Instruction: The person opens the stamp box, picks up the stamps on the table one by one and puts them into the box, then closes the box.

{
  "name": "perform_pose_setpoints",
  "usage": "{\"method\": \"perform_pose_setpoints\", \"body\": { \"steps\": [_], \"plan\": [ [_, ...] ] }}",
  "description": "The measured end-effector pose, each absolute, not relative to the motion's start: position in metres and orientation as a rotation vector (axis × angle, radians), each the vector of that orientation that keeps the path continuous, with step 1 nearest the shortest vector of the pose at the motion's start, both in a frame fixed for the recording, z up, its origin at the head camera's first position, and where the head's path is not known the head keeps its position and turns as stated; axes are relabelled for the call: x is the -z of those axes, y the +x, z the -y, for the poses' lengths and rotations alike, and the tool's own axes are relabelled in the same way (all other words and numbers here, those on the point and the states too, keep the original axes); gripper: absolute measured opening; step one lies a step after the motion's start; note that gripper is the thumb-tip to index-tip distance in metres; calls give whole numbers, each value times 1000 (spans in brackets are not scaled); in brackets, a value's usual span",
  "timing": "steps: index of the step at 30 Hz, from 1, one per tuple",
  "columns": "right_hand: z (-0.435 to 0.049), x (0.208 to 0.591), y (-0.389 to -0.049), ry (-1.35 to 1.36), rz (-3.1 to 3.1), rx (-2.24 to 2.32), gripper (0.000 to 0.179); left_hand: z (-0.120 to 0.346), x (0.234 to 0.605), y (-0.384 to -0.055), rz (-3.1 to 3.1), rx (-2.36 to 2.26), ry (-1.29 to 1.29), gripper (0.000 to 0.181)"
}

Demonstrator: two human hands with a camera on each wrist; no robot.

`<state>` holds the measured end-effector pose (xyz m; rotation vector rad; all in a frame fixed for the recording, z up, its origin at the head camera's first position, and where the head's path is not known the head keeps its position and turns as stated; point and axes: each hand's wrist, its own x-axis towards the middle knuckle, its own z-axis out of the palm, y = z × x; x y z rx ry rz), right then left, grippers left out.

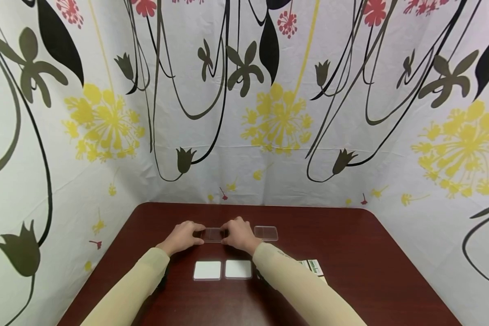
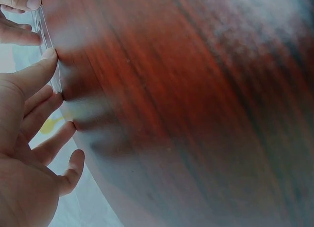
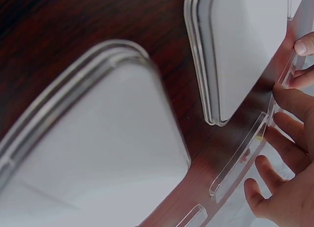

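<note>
A flat clear plastic case (image 1: 213, 234) lies at the far side of the dark red table, between my two hands. My left hand (image 1: 183, 236) pinches its left end, thumb toward me and index finger beyond; the other fingers spread along the table in the left wrist view. At the right end, my right hand (image 1: 238, 233) holds the case with thumb and fingertips, its remaining fingers loosely bent in the right wrist view. Nearer me, two flat white-faced cases (image 1: 207, 270) with clear rims lie side by side, thick and rounded at the corners in the right wrist view.
Another clear case (image 1: 266, 233) lies right of my right hand. Green-and-white printed cards (image 1: 311, 267) show partly behind my right sleeve (image 1: 297, 280). A flower-printed curtain (image 1: 264, 181) surrounds the back and sides of the table (image 1: 350, 253).
</note>
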<state>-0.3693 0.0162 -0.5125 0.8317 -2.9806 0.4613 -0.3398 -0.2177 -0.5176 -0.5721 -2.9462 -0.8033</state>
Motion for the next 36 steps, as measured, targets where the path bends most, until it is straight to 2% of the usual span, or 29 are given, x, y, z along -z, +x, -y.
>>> {"method": "perform_pose_setpoints", "body": {
  "steps": [11,20,29,36],
  "plan": [
    [-21,500,-367,944,2925,-464,35,222,509,-339,2953,987,-449,55],
    [-42,483,-364,994,2884,-442,38,207,494,-339,2886,1006,-434,50],
    [-85,473,-351,1027,2825,-484,38,178,488,-318,2829,901,-449,46],
    [-119,462,-337,1028,2768,-487,35,144,484,-296,2790,841,-583,46]
  ]
}}
